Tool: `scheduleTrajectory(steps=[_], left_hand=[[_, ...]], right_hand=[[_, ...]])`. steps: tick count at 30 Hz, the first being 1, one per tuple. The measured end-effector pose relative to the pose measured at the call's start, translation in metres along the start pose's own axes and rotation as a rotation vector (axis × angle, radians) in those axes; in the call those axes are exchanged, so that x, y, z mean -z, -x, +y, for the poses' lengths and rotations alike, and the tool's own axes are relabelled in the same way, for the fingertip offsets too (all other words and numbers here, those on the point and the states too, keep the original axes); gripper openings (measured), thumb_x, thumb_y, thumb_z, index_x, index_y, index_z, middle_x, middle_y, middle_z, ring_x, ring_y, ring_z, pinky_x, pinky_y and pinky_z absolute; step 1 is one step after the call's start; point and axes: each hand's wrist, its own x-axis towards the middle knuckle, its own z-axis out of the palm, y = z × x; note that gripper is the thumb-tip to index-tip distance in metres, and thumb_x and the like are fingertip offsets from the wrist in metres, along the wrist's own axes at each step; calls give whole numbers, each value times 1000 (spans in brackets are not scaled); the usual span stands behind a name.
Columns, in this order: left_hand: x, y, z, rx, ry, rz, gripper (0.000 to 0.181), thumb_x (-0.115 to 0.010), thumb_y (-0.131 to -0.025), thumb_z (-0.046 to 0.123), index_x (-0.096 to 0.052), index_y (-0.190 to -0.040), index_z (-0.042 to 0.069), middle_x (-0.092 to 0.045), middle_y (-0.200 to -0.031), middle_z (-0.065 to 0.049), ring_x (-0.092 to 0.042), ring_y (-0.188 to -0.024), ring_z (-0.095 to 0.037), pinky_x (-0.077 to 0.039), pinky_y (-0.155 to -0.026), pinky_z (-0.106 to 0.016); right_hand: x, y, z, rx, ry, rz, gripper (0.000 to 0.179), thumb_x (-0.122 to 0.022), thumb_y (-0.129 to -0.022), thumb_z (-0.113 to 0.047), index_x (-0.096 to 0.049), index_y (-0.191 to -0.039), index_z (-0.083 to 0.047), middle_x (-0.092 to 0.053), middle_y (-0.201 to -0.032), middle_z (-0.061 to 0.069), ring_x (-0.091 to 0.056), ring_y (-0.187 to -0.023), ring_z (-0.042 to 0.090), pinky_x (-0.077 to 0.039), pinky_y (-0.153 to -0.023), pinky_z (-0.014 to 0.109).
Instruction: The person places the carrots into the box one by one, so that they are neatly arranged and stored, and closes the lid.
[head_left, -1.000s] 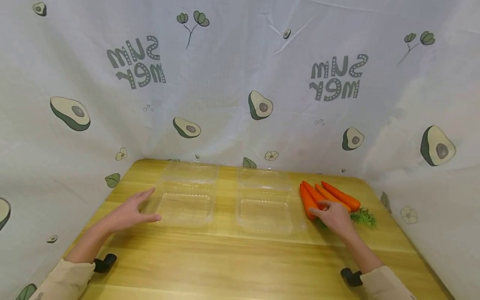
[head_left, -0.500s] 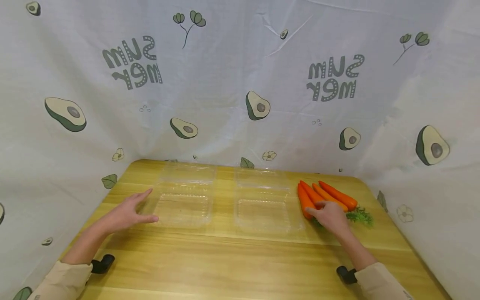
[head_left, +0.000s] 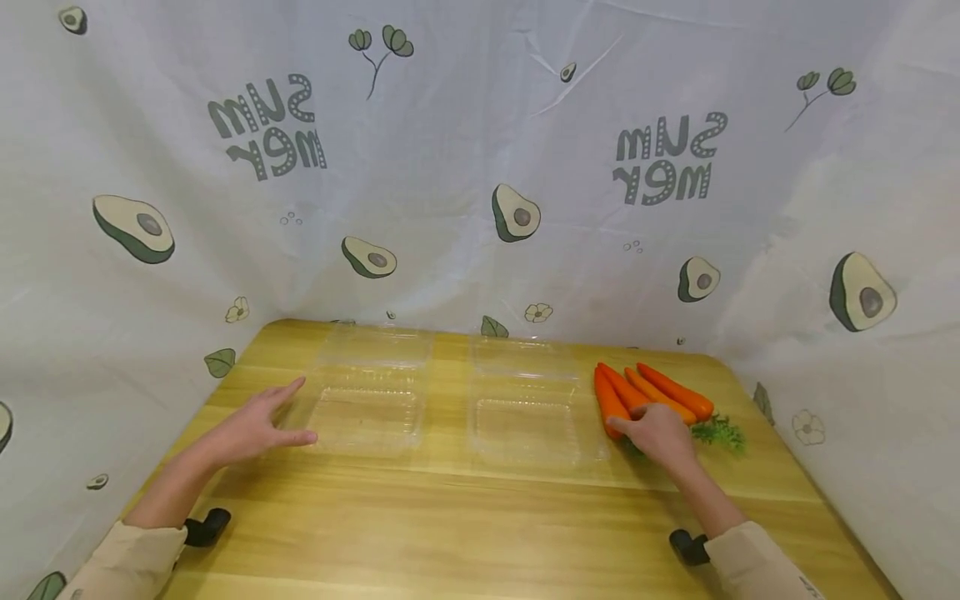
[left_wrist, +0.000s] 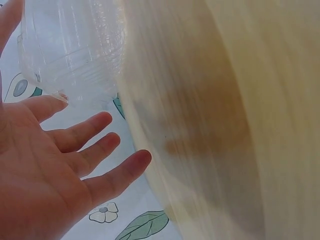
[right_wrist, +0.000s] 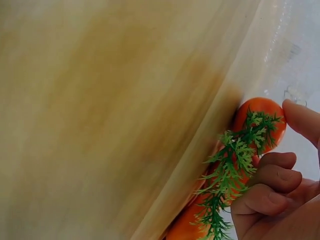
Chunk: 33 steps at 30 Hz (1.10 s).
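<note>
Several orange carrots with green leafy tops lie in a fan at the right of the table. My right hand (head_left: 662, 435) pinches the leftmost carrot (head_left: 609, 400) near its leafy end. In the right wrist view its thumb (right_wrist: 303, 120) touches one side of the carrot's round end (right_wrist: 256, 107), and the curled fingers are on the other side, partly behind green leaves (right_wrist: 237, 155). My left hand (head_left: 251, 427) is spread beside a clear plastic box (head_left: 367, 417) with its lid folded back. In the left wrist view the left fingers (left_wrist: 117, 175) are apart and hold nothing.
A second clear lidded box (head_left: 525, 429), also unfolded, stands between the first box and the carrots. The wooden table (head_left: 450, 533) meets a white printed curtain (head_left: 435, 167) at the back and sides. A green leafy top (head_left: 718, 433) sticks out right of the right hand.
The head view has shifted slightly. The right hand stays at the leftmost carrot, with its thumb against it. The left hand and the boxes have not visibly moved.
</note>
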Motion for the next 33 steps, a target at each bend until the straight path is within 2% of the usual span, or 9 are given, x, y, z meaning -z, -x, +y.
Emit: scheduleTrajectory(steps=[3,5,7,12,15,26,33], left_hand=[[1,0,2,-2,1,3,101,-75,-88,47,-23,-158,-3,-26,-150,-45,-27,-135,-66,-30,-102,-77],[1,-1,2,-5,6,1,101,-75,-88,46,-23,-158,-3,-26,-150,-45,-27,-135,-66,-30,-102,-77],[0,-1,2,-9,9,0,101,-75,-88,47,-23,-158,-3,-26,-150,-45,-28,-135,-66,-30,-102,-77],[-1,-1,-1,-14,1,-1,102,-76,-87,48,-23,-158,-4,-27,-150,-45,-29,-135,-65,-32,-101,-76],[0,-2,-2,-17,-1,-3,102,-76,-87,48,-24,-157,-4,-28,-150,-45,-30,-135,-65,-32,-102,-76],[1,0,-1,-26,18,3,101,-75,-88,46,-22,-158,-5,-28,-150,-45,-29,-135,-65,-31,-103,-76],[0,-1,-3,-22,9,-2,102,-74,-88,48,-22,-158,-4,-28,-150,-45,-28,-135,-65,-30,-103,-76]], right_hand=[[1,1,-1,-9,-12,-8,43,-72,-89,-44,-70,-79,-2,-58,-63,6,-53,-60,21,-40,-56,32],[0,2,-1,-18,-16,-8,42,-72,-89,-44,-66,-71,-6,-48,-57,-2,-46,-56,17,-36,-54,30],[0,3,-1,-24,-15,-8,44,-72,-88,-44,-62,-65,-9,-42,-54,-4,-42,-53,14,-34,-52,29],[-2,2,-1,-18,7,-9,48,-73,-88,-45,-56,-58,-12,-32,-52,-6,-35,-50,13,-30,-52,28],[-2,1,-1,-11,10,-5,48,-74,-87,-45,-56,-57,-12,-33,-51,-6,-34,-50,13,-29,-51,28],[0,1,-2,-35,2,-24,55,-70,-89,-48,-41,-53,-17,-28,-50,-6,-28,-47,10,-27,-49,26],[-3,3,-3,-12,20,-19,56,-71,-89,-48,-43,-52,-17,-28,-50,-7,-25,-46,9,-26,-48,26]])
